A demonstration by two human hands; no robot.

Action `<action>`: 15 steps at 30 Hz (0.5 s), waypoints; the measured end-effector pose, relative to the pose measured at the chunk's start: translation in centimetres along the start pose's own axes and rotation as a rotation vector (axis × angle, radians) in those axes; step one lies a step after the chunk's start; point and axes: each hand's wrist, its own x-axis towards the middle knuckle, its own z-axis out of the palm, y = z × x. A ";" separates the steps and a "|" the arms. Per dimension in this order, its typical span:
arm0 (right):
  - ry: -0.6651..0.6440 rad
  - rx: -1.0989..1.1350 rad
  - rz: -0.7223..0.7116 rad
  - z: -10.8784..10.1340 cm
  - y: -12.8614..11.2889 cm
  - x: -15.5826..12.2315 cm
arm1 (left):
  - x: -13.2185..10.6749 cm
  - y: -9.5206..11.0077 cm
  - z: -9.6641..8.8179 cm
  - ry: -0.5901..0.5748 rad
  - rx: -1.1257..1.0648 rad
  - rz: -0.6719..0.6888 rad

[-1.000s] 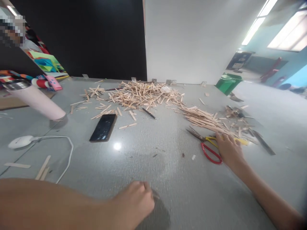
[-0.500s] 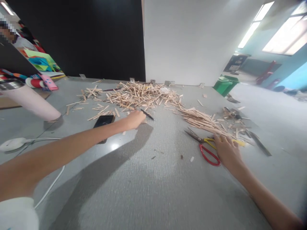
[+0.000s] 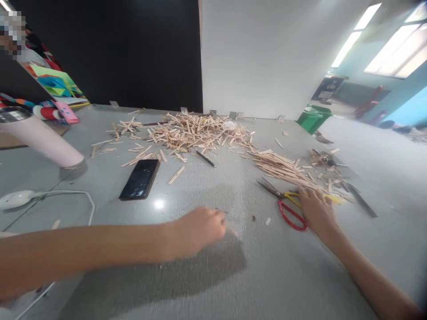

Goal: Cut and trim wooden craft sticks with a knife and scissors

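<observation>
My left hand hovers low over the grey table near its middle. Its fingers are curled together, and whatever is in them is hidden. My right hand lies on the table to the right with fingers stretched flat. Its fingertips touch the yellow handle of a pair of scissors, beside a second pair with red handles. A bundle of long wooden sticks lies just beyond that hand. A big heap of short wooden sticks is spread at the back, with one loose stick in front of it.
A black phone lies left of centre, with a black pen near the heap. A pink tumbler and a white device with a cable are on the left. A dark metal strip lies far right. A green bin stands behind, and another person sits top left.
My left hand reached out to the front of the stick heap, then drew back toward the middle of the table with fingers curled. The loose stick now lies at a new angle. My right hand stayed put.
</observation>
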 end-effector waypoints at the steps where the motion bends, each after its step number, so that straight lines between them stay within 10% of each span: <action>1: 0.002 0.002 -0.003 0.0 0.0 0.0 | 0.1 1.3 0.6 -0.022 0.021 0.011; 4: 0.003 0.012 -0.004 0.2 0.2 0.0 | 1.7 1.2 1.8 -0.073 0.060 -0.024; 15: 0.046 0.041 0.000 0.7 0.2 0.0 | 13.5 -14.6 -1.2 0.041 -0.066 -0.281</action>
